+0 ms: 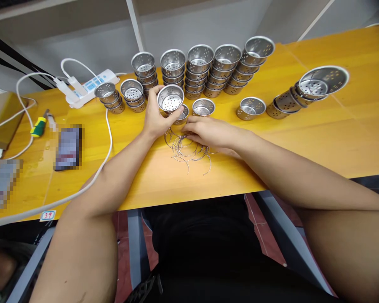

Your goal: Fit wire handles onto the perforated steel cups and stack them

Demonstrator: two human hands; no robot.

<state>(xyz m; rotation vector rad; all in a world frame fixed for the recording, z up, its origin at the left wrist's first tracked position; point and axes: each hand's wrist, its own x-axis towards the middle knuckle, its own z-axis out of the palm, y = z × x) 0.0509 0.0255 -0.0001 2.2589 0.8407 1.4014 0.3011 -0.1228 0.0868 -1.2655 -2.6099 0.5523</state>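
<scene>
My left hand [153, 114] is closed around a perforated stainless-steel cup [171, 93], holding it tilted with its mouth toward me. Just behind it, another small metal cup [183, 114] is partly hidden. My right hand [206, 131] reaches down over a loose pile of thin curved metal wires [180, 156], fingers bent and pressed together. Its fingertips are at the pile's upper edge, and I cannot make out what is between them. A single cup [204, 107] stands just beyond the right hand.
Several stacks of perforated cups [200, 59] line the back. On the right are a lone cup [251, 108] and a leaning stack [284, 103]. Leftward lie a power strip [93, 86], a white cable [109, 139], a green-yellow handled tool [38, 127] and two blurred phone-like things [68, 148].
</scene>
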